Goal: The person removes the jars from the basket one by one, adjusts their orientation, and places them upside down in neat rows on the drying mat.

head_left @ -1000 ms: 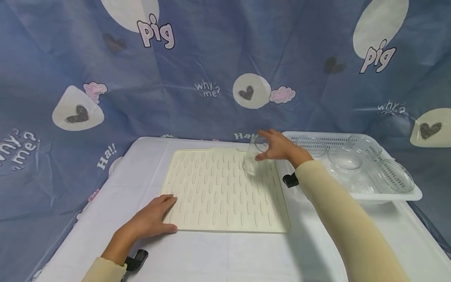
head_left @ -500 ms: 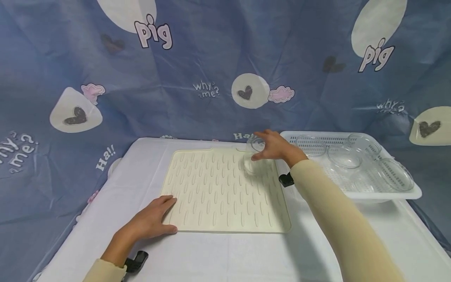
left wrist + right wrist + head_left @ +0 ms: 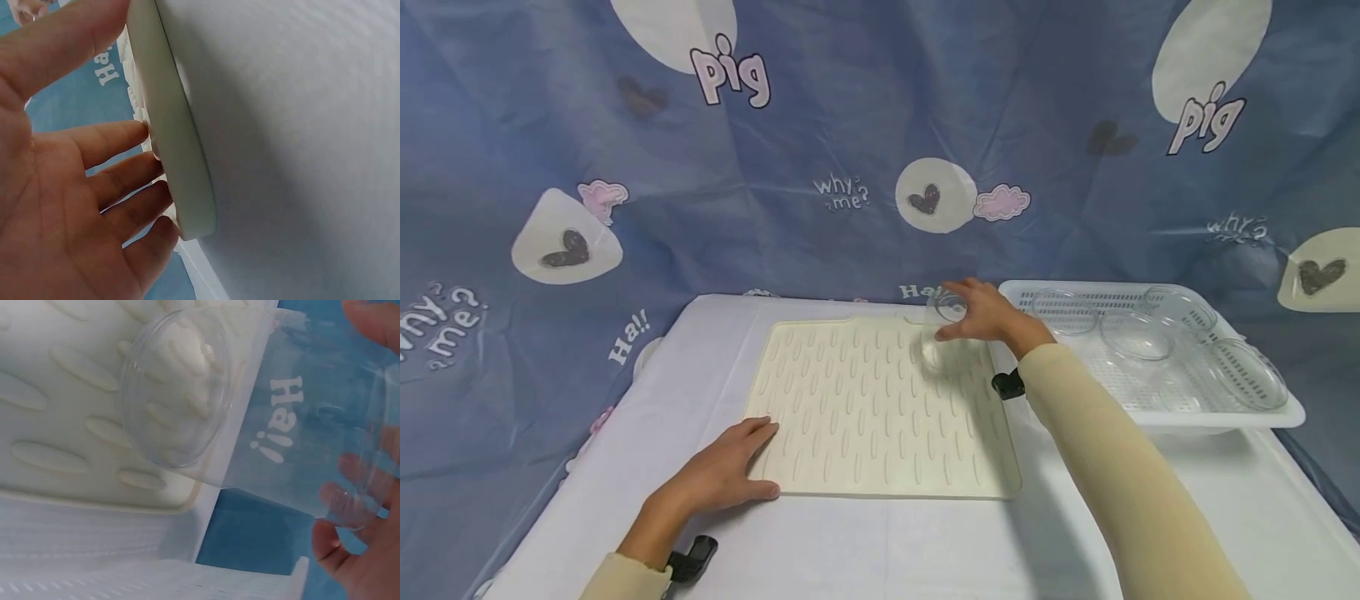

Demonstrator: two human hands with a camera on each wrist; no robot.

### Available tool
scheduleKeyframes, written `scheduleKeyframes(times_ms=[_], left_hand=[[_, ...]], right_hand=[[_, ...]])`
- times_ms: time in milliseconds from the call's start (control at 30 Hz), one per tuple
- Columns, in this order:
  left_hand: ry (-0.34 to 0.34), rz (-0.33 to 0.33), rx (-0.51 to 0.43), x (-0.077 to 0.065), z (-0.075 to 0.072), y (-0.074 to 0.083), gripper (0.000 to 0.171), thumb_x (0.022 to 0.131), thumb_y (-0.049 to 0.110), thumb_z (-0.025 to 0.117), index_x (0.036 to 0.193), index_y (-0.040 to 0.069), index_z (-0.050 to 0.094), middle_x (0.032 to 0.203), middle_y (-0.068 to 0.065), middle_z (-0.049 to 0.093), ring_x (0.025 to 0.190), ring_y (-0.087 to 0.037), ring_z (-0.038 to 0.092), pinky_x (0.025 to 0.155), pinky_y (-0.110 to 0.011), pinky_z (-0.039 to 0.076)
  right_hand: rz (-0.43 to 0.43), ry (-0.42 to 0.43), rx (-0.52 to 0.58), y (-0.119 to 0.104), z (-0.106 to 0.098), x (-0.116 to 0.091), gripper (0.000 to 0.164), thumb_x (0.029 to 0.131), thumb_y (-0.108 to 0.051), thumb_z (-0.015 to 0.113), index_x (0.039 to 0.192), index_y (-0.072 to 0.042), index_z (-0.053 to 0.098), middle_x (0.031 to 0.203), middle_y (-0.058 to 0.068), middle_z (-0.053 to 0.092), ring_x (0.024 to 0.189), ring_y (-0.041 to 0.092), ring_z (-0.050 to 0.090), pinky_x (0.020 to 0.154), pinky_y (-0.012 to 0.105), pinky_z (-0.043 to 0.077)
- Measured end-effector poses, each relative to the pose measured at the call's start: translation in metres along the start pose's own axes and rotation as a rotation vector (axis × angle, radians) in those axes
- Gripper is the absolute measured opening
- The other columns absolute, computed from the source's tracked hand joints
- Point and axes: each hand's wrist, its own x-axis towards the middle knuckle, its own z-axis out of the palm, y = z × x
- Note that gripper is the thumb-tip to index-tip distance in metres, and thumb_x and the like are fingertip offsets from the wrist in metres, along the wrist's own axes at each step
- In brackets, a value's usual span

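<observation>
My right hand (image 3: 987, 313) grips a clear plastic cup (image 3: 931, 348) near its upper end. Thumb and fingers curl round opposite sides of the cup (image 3: 262, 412) in the right wrist view. Its lower round end is at the back right corner of a cream ridged mat (image 3: 880, 408), and the cup stands nearly upright there. At the mat's front left corner lies my left hand (image 3: 722, 471), thumb and fingers spread. Close up in the left wrist view, the fingertips of the left hand (image 3: 75, 169) touch the edge of the mat (image 3: 181, 144).
A white perforated basket (image 3: 1217, 415) stands right of the mat and holds several clear round containers (image 3: 1135, 335). A white cloth (image 3: 820, 550) covers the table. Behind it hangs a blue printed curtain (image 3: 820, 100).
The cup has tipped from a slant to nearly upright as my right hand shifted slightly left. My left hand has kept its place at the mat corner.
</observation>
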Motion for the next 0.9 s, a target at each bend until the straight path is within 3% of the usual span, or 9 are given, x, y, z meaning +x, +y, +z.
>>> scheduleKeyframes(times_ms=[267, 633, 900], left_hand=[[0.007, 0.023, 0.022, 0.002, -0.004, 0.002, 0.094, 0.073, 0.042, 0.085, 0.147, 0.0, 0.044, 0.152, -0.021, 0.042, 0.14, -0.044, 0.041, 0.108, -0.059, 0.042], [-0.006, -0.014, 0.01, 0.001, -0.002, 0.0, 0.095, 0.071, 0.04, 0.086, 0.147, 0.001, 0.044, 0.153, -0.021, 0.041, 0.14, -0.044, 0.04, 0.108, -0.06, 0.041], [-0.002, -0.009, 0.0, 0.001, 0.0, 0.0, 0.095, 0.07, 0.04, 0.087, 0.147, 0.001, 0.045, 0.152, -0.02, 0.042, 0.14, -0.043, 0.041, 0.109, -0.06, 0.041]], right_hand=[[0.013, 0.05, 0.077, 0.007, 0.007, 0.001, 0.096, 0.079, -0.043, 0.077, 0.158, -0.02, 0.027, 0.162, 0.017, 0.023, 0.148, 0.042, 0.023, 0.115, 0.068, 0.03], [-0.015, 0.019, 0.112, 0.004, 0.005, -0.005, 0.101, 0.081, -0.046, 0.076, 0.16, -0.02, 0.019, 0.166, 0.016, 0.015, 0.152, 0.043, 0.015, 0.118, 0.068, 0.024], [-0.136, 0.093, 0.037, 0.008, -0.014, -0.032, 0.094, 0.087, -0.047, 0.067, 0.16, -0.013, 0.018, 0.166, 0.019, 0.015, 0.153, 0.044, 0.012, 0.119, 0.07, 0.016]])
